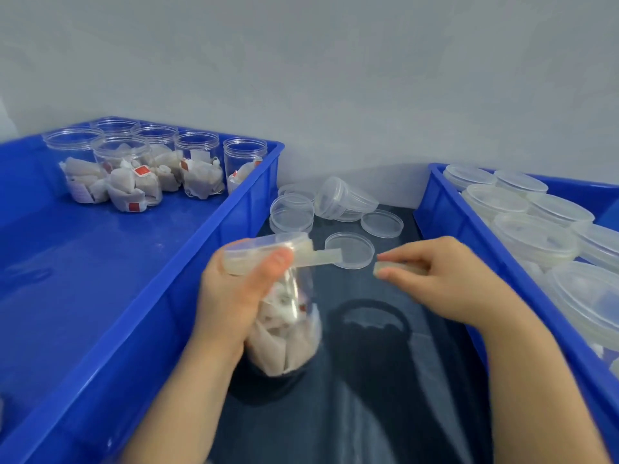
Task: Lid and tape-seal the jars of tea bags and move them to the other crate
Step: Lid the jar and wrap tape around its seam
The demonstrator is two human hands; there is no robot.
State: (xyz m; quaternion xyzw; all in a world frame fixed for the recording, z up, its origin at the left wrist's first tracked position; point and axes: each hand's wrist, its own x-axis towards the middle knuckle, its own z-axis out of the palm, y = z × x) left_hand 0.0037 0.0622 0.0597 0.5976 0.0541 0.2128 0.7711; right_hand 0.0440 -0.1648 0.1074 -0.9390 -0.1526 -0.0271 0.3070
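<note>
1. Six open jars (197, 162) with tea bags stand in the left crate (187, 279), up and left of the held jar (284, 333). None has a lid, so I judge them to be waiting stock.
2. Held jar: over the dark table (385, 380) between the two crates, tilted, lid end up. Tea bags visible through the wall. Its lid (264, 244) is on.
3. Left hand (231, 296): fingers wrapped round the held jar's neck, thumb pressed on the lid's rim. Probable reason: the thumb pins the tape to the seam while the jar is steadied.
4. Tape strip (323, 256): one end under that thumb at the held jar's lid, the free end sticking out to the right, not yet laid down.
5. Right hand (445, 279): right of the held jar, level with its lid, fingertips pinched on a small pale tape piece (395, 267). Blurred, so I cannot tell whether it is a roll or a cut end. It is apart from the strip's free end.
6. Loose lids (350, 250) lie on the table just beyond the held jar, within reach for the next jars.
7. Lidded jars (536, 242) are packed in the right crate (469, 236), well right of the held jar.
8. Judgement: sealing in hand. The free end needs smoothing round the seam before the jar goes right.
</note>
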